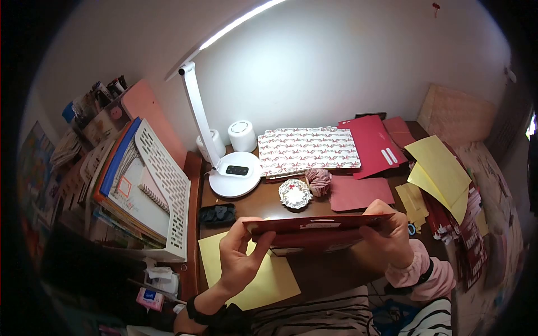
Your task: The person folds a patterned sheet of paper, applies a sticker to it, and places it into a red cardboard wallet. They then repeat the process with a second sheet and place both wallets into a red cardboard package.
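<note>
A dark red folded paper piece point(319, 239) with a cut-out slot along its top edge is held level above the front of the desk. My left hand point(241, 257) pinches its left end, thumb on the near side. My right hand point(390, 235) grips the right end the same way. Under my left forearm lies a yellow paper sheet point(266, 285). Just beyond the held piece are a dull red sheet point(358, 193), a ball of pinkish yarn point(318, 182) and a small white ruffled dish point(295, 195) with something red in it.
A white desk lamp point(234, 187) stands at the back left beside a perforated white file holder point(178, 213). Patterned paper point(308, 148) and a red folder-like sheet point(375, 145) lie at the back. Yellow sheets point(443, 171) top a red pile on the right. A black object point(217, 214) lies left.
</note>
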`<state>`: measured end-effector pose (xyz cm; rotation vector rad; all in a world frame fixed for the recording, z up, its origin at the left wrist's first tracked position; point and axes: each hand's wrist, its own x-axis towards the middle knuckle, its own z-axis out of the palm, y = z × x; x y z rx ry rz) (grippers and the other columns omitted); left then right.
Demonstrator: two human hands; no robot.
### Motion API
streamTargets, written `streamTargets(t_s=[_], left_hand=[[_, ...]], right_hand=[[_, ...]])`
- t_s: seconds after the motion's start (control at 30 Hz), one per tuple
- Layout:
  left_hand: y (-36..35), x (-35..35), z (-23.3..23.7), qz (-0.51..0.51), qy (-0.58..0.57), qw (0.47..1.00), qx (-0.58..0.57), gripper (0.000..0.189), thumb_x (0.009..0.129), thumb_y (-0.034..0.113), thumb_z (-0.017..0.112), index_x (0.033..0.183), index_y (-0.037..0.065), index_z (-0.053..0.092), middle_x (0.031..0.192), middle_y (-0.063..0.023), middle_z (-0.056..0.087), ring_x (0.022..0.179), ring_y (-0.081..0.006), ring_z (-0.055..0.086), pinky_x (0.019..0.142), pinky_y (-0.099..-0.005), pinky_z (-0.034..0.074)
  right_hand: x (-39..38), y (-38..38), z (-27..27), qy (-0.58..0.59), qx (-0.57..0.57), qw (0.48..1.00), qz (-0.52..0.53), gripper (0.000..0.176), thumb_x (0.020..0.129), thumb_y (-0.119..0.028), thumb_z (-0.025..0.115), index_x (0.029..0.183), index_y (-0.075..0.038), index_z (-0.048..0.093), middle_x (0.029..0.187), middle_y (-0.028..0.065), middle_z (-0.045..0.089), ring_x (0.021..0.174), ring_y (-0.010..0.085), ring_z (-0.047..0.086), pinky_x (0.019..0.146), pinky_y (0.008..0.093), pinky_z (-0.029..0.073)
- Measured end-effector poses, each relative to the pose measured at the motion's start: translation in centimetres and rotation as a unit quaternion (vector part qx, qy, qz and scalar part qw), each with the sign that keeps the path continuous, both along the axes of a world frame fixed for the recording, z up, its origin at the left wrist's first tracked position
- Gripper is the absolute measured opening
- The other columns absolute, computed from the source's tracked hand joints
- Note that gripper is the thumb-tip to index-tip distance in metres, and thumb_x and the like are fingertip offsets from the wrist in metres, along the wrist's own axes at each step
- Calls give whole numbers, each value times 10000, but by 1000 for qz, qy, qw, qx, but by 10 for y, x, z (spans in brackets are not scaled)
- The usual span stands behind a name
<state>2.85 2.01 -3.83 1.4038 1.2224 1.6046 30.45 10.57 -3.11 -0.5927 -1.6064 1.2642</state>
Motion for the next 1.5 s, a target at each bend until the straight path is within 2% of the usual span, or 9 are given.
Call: streamTargets(t_s=[0.03, 0.1, 0.23, 0.3, 0.43, 0.5, 0.93, 1.3, 1.5], left_hand=[[0, -1, 0, -4, 14, 1000, 15, 238, 932, -63, 650, 1153, -7, 584, 1041, -41, 627, 994, -99, 611, 856, -250, 505], [2, 2, 2, -4, 8, 1000, 16, 247, 932, -63, 650, 1161, -5, 577, 1040, -40, 624, 990, -99, 611, 848, -247, 508], [3, 3, 2, -10, 14, 1000, 25, 272, 927, -77, 649, 1177, -8, 565, 1037, -39, 617, 980, -100, 610, 819, -242, 514], [5, 4, 1, -1, 10, 1000, 26, 275, 921, -71, 665, 1173, -9, 571, 1032, -47, 641, 958, -98, 626, 810, -240, 513], [4, 5, 2, 8, 24, 999, 27, 280, 916, -69, 674, 1173, -17, 576, 1032, -63, 673, 934, -103, 649, 805, -240, 519], [3, 5, 2, 11, 34, 999, 31, 281, 916, -70, 673, 1174, -18, 575, 1033, -65, 673, 934, -104, 649, 805, -241, 520], [2, 5, 1, 10, 31, 999, 27, 301, 915, -87, 663, 1191, -16, 568, 1038, -65, 660, 953, -103, 642, 818, -237, 521], [1, 4, 1, 2, 30, 999, 21, 289, 922, -98, 647, 1187, -17, 563, 1046, -60, 638, 966, -104, 630, 827, -236, 521], [1, 3, 1, -1, 32, 999, 25, 285, 927, -93, 646, 1187, -12, 562, 1046, -58, 636, 964, -101, 631, 821, -236, 523]], right_hand=[[0, -1, 1, -1, -1, 1000, 2, 174, 860, 94, 673, 1016, 19, 655, 949, 42, 655, 889, 106, 619, 814, 270, 499], [-1, -2, 3, 46, -90, 994, 29, 152, 880, 77, 660, 1021, 24, 645, 955, 38, 672, 894, 105, 625, 822, 273, 504], [-1, 3, 2, 50, -123, 991, 29, 143, 893, 64, 650, 1030, 25, 640, 952, 37, 680, 897, 103, 628, 841, 277, 506], [3, 6, -2, 89, -178, 979, 53, 202, 891, 64, 646, 1090, 32, 644, 1007, 60, 699, 935, 117, 645, 868, 287, 511], [12, 9, 4, 59, -200, 974, 87, 262, 907, 16, 627, 1167, 47, 639, 1102, 100, 708, 1012, 157, 660, 936, 313, 503], [17, 15, -3, 122, -247, 944, 181, 316, 918, -55, 604, 1212, 55, 633, 1183, 134, 696, 1102, 199, 650, 999, 335, 481], [18, 27, -18, 145, -215, 948, 187, 286, 920, -85, 604, 1173, 45, 633, 1165, 119, 680, 1113, 199, 637, 1029, 342, 465], [14, 27, -9, 131, -230, 940, 216, 362, 885, -6, 602, 1245, 36, 592, 1194, 111, 666, 1152, 197, 623, 1047, 346, 459], [8, 24, -7, 134, -238, 942, 195, 372, 839, 28, 578, 1210, 22, 606, 1153, 90, 671, 1107, 185, 630, 1045, 335, 451]])
